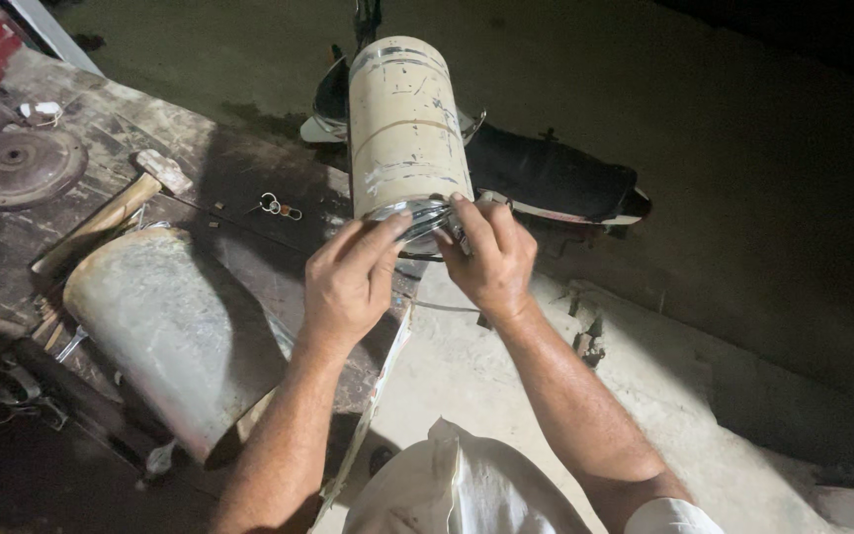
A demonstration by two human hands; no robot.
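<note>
Both hands are clamped on the near rim of a cream metal cylinder (405, 124), which is held up off the bench and tilted away from the person. The left hand (348, 282) grips the rim from the left with the thumb laid across a shiny metal ring (417, 213) seated at that end; the right hand (491, 259) pinches the same ring from the right, fingers closed over its edge. In my judgement the ring is partly seated: it sits around the mouth but looks uneven, so pressing it home all round appears to remain. The cylinder body is formed and closed along its length, its paint scuffed and streaked. Below and left lies a larger grey sheet-metal drum (175, 326) on its side on a worn, stained wooden bench (239, 163). A hammer (111, 213) rests just behind the drum, a round rusty disc (22, 166) farther left, and a small key ring (279, 207) near the middle. The floor is bare concrete, dimly lit; a parked scooter (546, 178) stands beyond the cylinder.
</note>
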